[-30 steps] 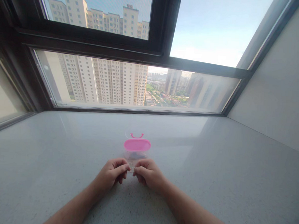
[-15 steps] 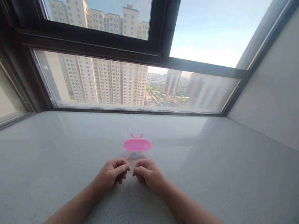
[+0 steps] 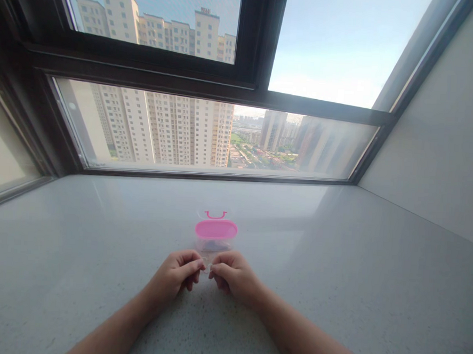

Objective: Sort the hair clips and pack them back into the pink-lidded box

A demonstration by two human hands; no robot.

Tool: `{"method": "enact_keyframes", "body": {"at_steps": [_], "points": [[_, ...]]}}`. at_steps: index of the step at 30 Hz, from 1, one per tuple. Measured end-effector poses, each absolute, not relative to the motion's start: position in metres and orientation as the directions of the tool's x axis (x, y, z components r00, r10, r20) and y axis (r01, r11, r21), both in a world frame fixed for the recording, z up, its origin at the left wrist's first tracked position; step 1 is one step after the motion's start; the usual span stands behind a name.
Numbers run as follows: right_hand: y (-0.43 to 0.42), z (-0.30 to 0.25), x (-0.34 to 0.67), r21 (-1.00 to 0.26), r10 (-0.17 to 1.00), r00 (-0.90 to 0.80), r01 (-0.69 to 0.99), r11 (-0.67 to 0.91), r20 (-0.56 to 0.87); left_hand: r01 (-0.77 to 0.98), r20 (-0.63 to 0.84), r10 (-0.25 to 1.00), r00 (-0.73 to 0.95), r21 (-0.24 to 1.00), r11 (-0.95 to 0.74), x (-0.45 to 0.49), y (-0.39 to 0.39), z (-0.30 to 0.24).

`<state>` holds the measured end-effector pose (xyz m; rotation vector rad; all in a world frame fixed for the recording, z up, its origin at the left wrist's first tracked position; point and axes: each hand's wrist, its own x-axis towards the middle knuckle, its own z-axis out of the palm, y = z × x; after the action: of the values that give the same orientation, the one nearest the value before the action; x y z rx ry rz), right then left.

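Note:
My left hand (image 3: 183, 270) and my right hand (image 3: 230, 272) meet near the middle of the white counter, their fingertips a small gap apart. Each pinches thumb against finger on a thin, pale, loop-like strand (image 3: 206, 268), which spans the gap; its exact kind is too small to make out. Just beyond the fingers stands a small clear plastic box with a pink rim (image 3: 216, 229). Something bluish-grey shows through the box's side, partly behind my hands. A pink handle (image 3: 216, 215) lies behind the rim on what looks like a clear lid.
The speckled white counter (image 3: 353, 291) reaches back to a dark window frame (image 3: 220, 178). A pale wall (image 3: 442, 147) bounds the right side. High-rise buildings and sky are visible through the glass.

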<state>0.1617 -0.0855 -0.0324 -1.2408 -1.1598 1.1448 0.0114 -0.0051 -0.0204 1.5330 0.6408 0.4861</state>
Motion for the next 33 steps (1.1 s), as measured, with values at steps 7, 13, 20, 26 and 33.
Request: {"method": "enact_keyframes", "body": {"at_steps": [7, 13, 20, 26, 33], "points": [[-0.0862, -0.0335, 0.1624, -0.999, 0.996, 0.085, 0.033, 0.015, 0.018, 0.121, -0.088, 0.662, 0.744, 0.993, -0.004, 0.0114, -0.0038, -0.0221], [-0.0866, -0.0333, 0.1622, -0.998, 0.996, 0.084, 0.062, 0.009, 0.015, 0.11, -0.071, 0.657, 0.751, 0.994, -0.019, 0.0112, -0.0039, -0.022], [-0.0881, -0.0323, 0.1607, -0.998, 0.996, 0.089, 0.064, 0.007, 0.013, 0.118, -0.078, 0.658, 0.749, 0.993, -0.018, 0.0119, -0.004, -0.0211], [-0.0878, -0.0301, 0.1596, -0.996, 0.996, 0.092, 0.087, 0.008, 0.016, 0.1, -0.041, 0.652, 0.757, 0.993, -0.054, 0.0114, -0.0037, -0.0233], [-0.0872, -0.0331, 0.161, -0.997, 0.996, 0.093, 0.082, -0.001, 0.006, 0.105, -0.027, 0.658, 0.753, 0.991, -0.08, 0.0113, -0.0026, -0.0267]]}}
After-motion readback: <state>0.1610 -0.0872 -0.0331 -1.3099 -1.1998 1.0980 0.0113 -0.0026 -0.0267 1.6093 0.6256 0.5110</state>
